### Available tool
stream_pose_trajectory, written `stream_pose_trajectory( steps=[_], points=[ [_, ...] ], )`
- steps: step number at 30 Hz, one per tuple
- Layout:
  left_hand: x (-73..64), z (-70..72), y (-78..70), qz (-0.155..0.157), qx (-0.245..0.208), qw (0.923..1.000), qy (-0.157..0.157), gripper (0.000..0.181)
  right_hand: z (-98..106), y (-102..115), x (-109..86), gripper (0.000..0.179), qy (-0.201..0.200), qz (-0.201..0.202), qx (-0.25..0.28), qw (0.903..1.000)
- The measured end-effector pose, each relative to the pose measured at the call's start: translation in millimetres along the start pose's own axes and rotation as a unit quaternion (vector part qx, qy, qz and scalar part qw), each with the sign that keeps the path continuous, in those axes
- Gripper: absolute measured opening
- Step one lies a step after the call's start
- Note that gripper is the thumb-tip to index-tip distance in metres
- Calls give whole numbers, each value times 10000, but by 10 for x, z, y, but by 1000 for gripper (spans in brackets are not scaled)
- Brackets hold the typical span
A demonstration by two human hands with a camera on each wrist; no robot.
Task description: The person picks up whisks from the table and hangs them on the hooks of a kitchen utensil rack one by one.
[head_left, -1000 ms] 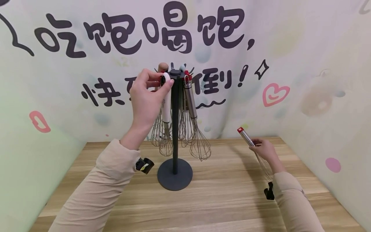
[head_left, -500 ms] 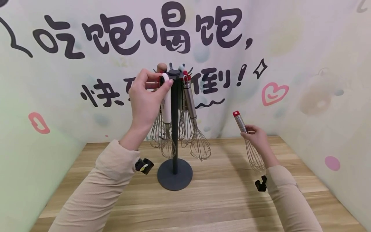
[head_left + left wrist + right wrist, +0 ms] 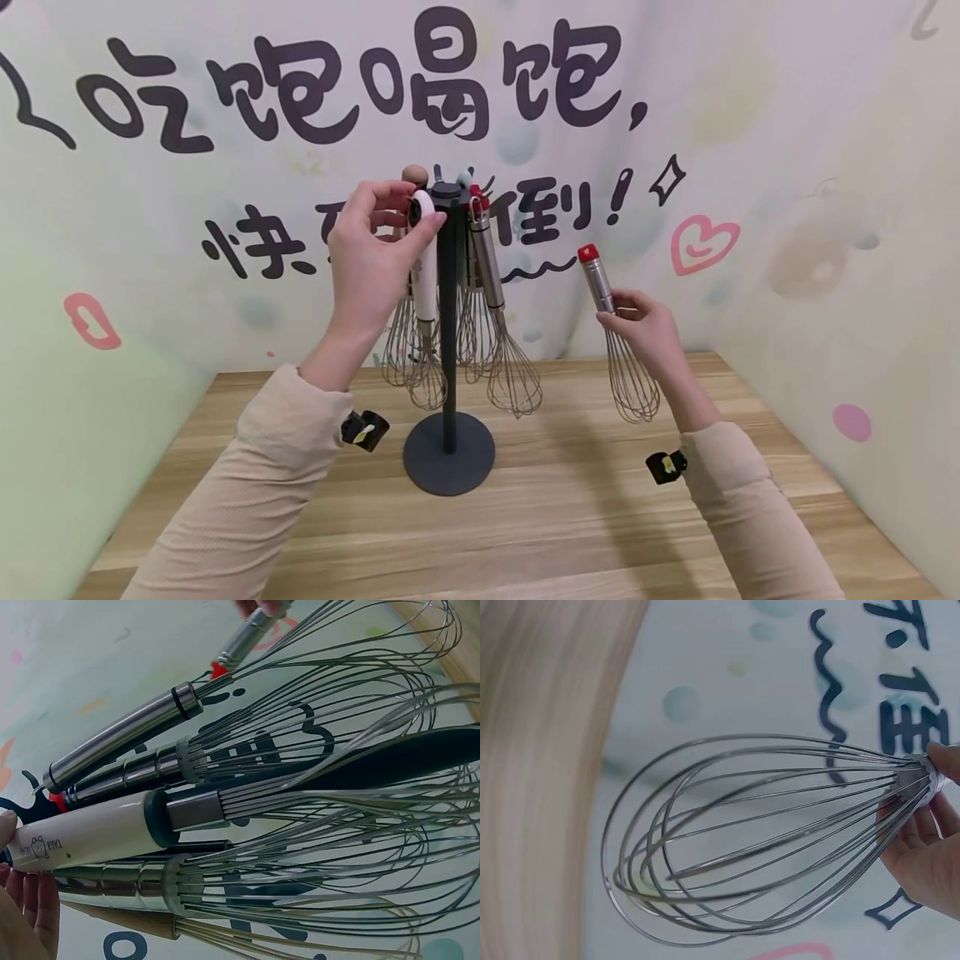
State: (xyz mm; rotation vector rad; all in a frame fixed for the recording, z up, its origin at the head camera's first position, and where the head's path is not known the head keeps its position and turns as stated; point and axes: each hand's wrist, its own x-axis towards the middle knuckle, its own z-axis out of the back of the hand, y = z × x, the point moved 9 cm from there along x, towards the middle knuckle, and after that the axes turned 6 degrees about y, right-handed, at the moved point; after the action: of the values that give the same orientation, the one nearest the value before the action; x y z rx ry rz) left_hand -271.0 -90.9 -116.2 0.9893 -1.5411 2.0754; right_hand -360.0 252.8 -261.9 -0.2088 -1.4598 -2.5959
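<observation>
My left hand [image 3: 367,258] pinches the looped top of a white-handled whisk [image 3: 425,292] at the head of a dark rotary stand [image 3: 448,475]. In the left wrist view, a small print shows on that whisk's white handle [image 3: 90,832]. My right hand [image 3: 648,329] grips a steel whisk with a red cap [image 3: 597,283] low on its handle, in the air right of the stand. Its cap points up and left. The right wrist view shows that whisk's wire loops [image 3: 765,832] away from the table. The left fingers partly cover the stand's top.
A plain steel whisk [image 3: 487,258] hangs on the stand's right side. Several more whisks hang behind, one with a wooden handle [image 3: 142,921]. The wooden table [image 3: 570,517] runs back to a printed wall [image 3: 765,167].
My right hand has lifted the red-capped whisk and carried it left, closer to the stand. My left hand stays at the stand's top; the white-handled whisk shifts only slightly.
</observation>
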Motion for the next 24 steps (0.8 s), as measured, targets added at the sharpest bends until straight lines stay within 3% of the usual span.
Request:
stream_pose_trajectory(
  steps=[10,16,24],
  points=[
    [15,11,-15,-187,194,9994,215,38,-46,408,-152,50,116,265,385,9988],
    [18,25,27,-68,325,9990,300,43,-59,595,-240,47,150,452,653,9967],
    [15,119,105,-184,146,9996,142,39,-99,861,-370,48,179,614,956,9934]
  ],
)
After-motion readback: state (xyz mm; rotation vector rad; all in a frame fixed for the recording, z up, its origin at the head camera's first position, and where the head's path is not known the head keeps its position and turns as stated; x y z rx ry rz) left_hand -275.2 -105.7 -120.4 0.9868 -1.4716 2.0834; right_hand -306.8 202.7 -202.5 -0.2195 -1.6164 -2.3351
